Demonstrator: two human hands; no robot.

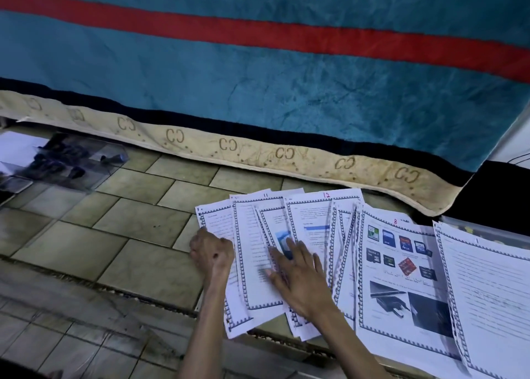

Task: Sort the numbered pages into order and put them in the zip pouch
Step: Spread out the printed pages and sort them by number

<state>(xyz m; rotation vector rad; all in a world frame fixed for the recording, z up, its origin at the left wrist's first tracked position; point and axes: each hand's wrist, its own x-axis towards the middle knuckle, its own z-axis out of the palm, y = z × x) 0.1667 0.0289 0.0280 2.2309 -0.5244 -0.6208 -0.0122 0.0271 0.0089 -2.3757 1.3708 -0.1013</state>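
**Ana:** Pages [329, 252] were fanned out across the tiled floor [86, 244] in the head view, just below the beige hem of that big teal blanket [258, 86] with the red stripe.

**Ben:** And the hands?

**Ana:** The left hand [212, 252] was curled into a loose fist at the fan's left edge, knuckles up, resting on the outermost sheet. Whether it pinched the paper's edge, I could not tell. The right hand [301, 281] lay flat on the middle of the fan, fingers [292, 249] spread wide and pressed down on the overlapping sheets, nothing pinched.

**Ben:** Any numbers readable?

**Ana:** A few, handwritten in red at the top margins. The page marked 11 [252, 235] sat toward the fan's left, partly under the right hand's fingertips. The page marked 12 [315, 215] was just right of it, at the fan's top. The page marked 8 [401, 278], the one with pictures of memory cards, lay on the fan's right side, fully face up. The page marked 1 [487, 292] overlapped that one's right edge, at the far right.

**Ben:** And the pouch?

**Ana:** A clear zip pouch [66, 160] lay well apart from the fan, far off to its upper left, close to the blanket's hem, on the floor. It was blurred, with dark shapes showing through it and a white sheet [17, 149] beside it.
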